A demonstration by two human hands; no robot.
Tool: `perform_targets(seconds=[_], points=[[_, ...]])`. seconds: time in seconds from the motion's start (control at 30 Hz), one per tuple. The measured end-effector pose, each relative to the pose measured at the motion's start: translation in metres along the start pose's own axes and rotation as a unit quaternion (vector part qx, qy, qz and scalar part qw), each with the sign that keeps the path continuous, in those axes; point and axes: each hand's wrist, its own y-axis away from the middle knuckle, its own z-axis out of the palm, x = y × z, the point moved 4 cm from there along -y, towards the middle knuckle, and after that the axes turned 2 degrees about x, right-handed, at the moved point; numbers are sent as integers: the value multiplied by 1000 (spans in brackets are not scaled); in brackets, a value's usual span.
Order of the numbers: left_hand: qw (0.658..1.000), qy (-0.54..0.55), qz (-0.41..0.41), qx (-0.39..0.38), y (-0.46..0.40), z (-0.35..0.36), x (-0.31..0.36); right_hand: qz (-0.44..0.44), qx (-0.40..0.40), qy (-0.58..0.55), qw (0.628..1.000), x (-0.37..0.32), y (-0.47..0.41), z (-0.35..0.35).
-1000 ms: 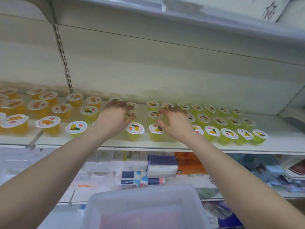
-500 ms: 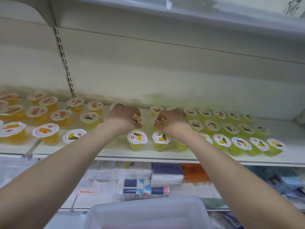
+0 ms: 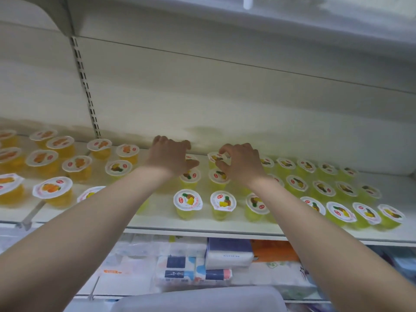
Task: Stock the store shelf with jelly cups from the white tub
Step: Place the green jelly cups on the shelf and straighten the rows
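Above the white tub (image 3: 202,299), both arms raised to the shelf (image 3: 202,230), left hand (image 3: 171,157) curled over one back-row jelly cup (image 3: 191,158), right hand (image 3: 242,164) pinching another jelly cup (image 3: 215,157), apparently to close up the yellow rows.

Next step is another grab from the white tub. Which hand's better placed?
Left, marginally. Both hands sit deep among the back-row jelly cups, level with each other. The white tub lies below, between the forearms, its visible rim slightly nearer the left hand. The right hand pinches a pineapple jelly cup.
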Motion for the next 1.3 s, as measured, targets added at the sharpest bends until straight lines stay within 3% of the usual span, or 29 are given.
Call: perform_targets(seconds=[0.17,0.47,0.6,0.8,1.03,1.3], points=[[999,-19,12,-39,-24,14,3,0,-13,30,999,-3,-14,12],[999,8,19,31,-29,16,10,-4,6,22,1000,-4,-16,19],[997,76,-7,17,-26,21,3,0,4,18,1000,-3,-13,18],[995,96,28,29,-19,8,-32,-10,12,8,1000,-19,-15,9],[998,36,7,-51,-15,7,-73,-56,-5,4,998,-65,-30,19],[995,93,-9,-25,-25,17,-69,-47,-13,9,999,-72,-33,33]])
